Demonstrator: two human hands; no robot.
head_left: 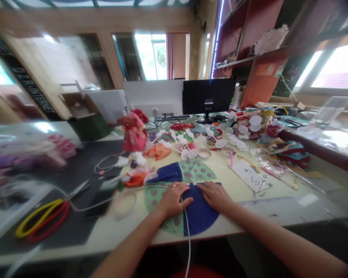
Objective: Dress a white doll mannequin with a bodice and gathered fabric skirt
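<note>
Under left hand [175, 199], right hand [216, 195] | patchwork circle [201, 216] | seams point away and sideways

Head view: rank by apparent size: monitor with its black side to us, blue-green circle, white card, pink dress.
Largest to smallest as seen:
1. Blue-green circle, the nearest to the camera
2. Black monitor
3. White card and pink dress: too alike to rank

We have open desk [225, 173] between the ruler [269, 204] and tape ring [227, 156]; scissors [64, 199] block us near the left front corner, a doll [133, 137] farther back, a cable [188, 239] across the front edge.
</note>
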